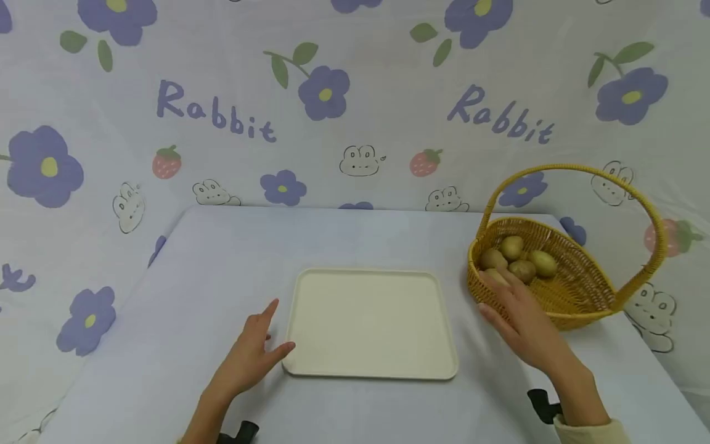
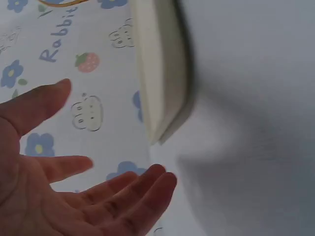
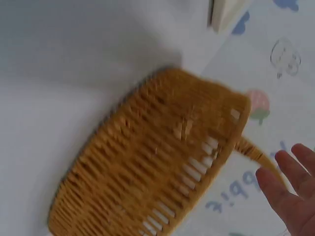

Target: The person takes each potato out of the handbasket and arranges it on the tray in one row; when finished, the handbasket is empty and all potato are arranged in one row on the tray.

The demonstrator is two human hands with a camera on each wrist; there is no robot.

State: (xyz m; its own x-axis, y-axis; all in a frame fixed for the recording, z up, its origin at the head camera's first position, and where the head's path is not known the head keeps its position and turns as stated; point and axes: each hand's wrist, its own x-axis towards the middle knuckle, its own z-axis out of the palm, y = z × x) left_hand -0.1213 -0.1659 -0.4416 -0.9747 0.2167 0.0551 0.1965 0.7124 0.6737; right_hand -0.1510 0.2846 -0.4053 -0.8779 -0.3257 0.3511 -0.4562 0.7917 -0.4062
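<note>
My left hand (image 1: 248,357) hovers by the left edge of a cream rectangular tray (image 1: 371,324), with thumb and fingers spread and nothing held. In the left wrist view, its fingers (image 2: 123,201) are apart from the tray's corner (image 2: 165,83). On the right, my right hand (image 1: 527,327) reaches over the near left rim of a yellow woven basket (image 1: 582,287). Several small yellow-brown potatoes (image 1: 542,263) lie in the basket's left end, and the fingertips overlap the nearest one in the head view. The right wrist view has the extended fingers (image 3: 278,189) above the basket's rim.
A tall arched handle (image 1: 577,168) rises over the basket. Both tray and basket stand on a white-covered table (image 1: 244,246). Behind hangs a white cloth (image 1: 383,117) printed with flowers, rabbits and strawberries.
</note>
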